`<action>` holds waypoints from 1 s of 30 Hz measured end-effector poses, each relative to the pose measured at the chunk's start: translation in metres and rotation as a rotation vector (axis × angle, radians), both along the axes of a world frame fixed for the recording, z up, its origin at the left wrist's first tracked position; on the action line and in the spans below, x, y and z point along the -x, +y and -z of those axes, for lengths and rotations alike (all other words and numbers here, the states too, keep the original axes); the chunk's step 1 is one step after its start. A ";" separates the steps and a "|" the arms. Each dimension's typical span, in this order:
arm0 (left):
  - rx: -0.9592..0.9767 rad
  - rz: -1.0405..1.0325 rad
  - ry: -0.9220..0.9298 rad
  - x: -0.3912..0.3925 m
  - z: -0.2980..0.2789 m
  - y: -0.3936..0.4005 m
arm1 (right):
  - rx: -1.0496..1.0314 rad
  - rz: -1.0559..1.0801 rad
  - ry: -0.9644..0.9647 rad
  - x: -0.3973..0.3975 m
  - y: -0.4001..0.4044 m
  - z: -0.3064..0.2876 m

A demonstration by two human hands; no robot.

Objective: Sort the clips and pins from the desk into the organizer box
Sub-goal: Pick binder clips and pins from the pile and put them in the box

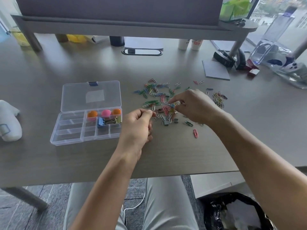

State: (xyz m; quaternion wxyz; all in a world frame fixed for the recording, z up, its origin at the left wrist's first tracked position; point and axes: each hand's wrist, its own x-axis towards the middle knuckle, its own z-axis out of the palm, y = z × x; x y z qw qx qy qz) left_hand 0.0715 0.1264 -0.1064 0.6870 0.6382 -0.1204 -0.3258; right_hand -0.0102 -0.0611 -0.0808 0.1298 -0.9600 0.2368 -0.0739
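Over the paper clips [159, 100], the right hand [194, 107] pinches one while the left hand [137, 127] curls around several.

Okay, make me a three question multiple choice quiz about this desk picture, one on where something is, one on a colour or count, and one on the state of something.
1. Where does the organizer box sit relative to the paper clip pile?
A. To its left
B. To its right
C. On top of it

2. How many round magnets lie in the box?
A. One
B. Three
C. Six

3. What state is the box lid in?
A. Closed and latched
B. Taken off and missing
C. Open, folded back

Answers:
1. A, the box lies left of the pile, nearer the left hand.
2. B, two orange and one pink show in one compartment.
3. C, the lid lies flat behind the tray, compartments exposed.
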 end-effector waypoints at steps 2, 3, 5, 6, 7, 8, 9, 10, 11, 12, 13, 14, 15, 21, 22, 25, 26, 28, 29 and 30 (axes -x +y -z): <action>0.002 0.000 -0.003 0.001 -0.001 0.000 | 0.013 -0.010 0.028 -0.003 -0.003 0.000; 0.002 -0.002 -0.005 0.001 -0.001 0.000 | 0.014 -0.012 0.043 -0.005 -0.004 0.000; 0.005 -0.007 -0.007 0.001 -0.002 0.000 | -0.018 -0.014 0.053 -0.007 -0.007 0.000; 0.005 -0.010 -0.014 0.002 -0.002 0.000 | -0.037 -0.013 0.053 -0.008 -0.008 0.000; 0.005 -0.011 -0.025 0.002 -0.003 0.001 | -0.043 -0.011 0.058 -0.008 -0.009 0.000; 0.006 -0.012 -0.037 0.003 -0.003 0.001 | -0.041 -0.010 0.071 -0.008 -0.009 0.000; 0.013 -0.014 -0.047 0.004 -0.003 0.002 | -0.038 -0.009 0.086 -0.008 -0.008 0.000; 0.026 -0.018 -0.059 0.006 -0.004 0.004 | -0.036 -0.006 0.096 -0.007 -0.007 -0.001; 0.042 -0.024 -0.079 0.008 -0.004 0.006 | -0.036 -0.001 0.094 -0.006 -0.005 -0.002; 0.055 -0.029 -0.102 0.010 -0.004 0.008 | -0.038 0.010 0.077 -0.003 -0.003 -0.004; 0.064 -0.034 -0.125 0.011 -0.003 0.009 | -0.049 0.028 0.046 0.001 0.001 -0.006; 0.074 -0.038 -0.140 0.012 -0.002 0.010 | -0.075 0.053 0.004 0.004 0.006 -0.009; 0.084 -0.040 -0.144 0.013 0.000 0.010 | -0.120 0.083 -0.043 0.009 0.014 -0.010; 0.104 -0.034 -0.139 0.023 0.010 -0.004 | -0.251 0.168 -0.159 0.044 0.066 0.005; 0.100 -0.030 -0.158 0.024 0.010 -0.005 | -0.235 0.176 -0.153 0.047 0.073 0.009; 0.094 0.009 -0.211 0.021 0.010 -0.005 | -0.156 0.192 -0.157 0.049 0.087 0.015; 0.102 0.023 -0.222 0.019 0.010 -0.005 | -0.131 0.188 -0.157 0.048 0.091 0.017; 0.105 0.048 -0.246 0.018 0.012 -0.004 | -0.100 0.169 -0.146 0.046 0.098 0.020; 0.101 0.064 -0.258 0.017 0.013 -0.004 | -0.085 0.159 -0.138 0.046 0.100 0.021; 0.097 0.076 -0.270 0.016 0.014 -0.003 | -0.067 0.151 -0.131 0.045 0.101 0.022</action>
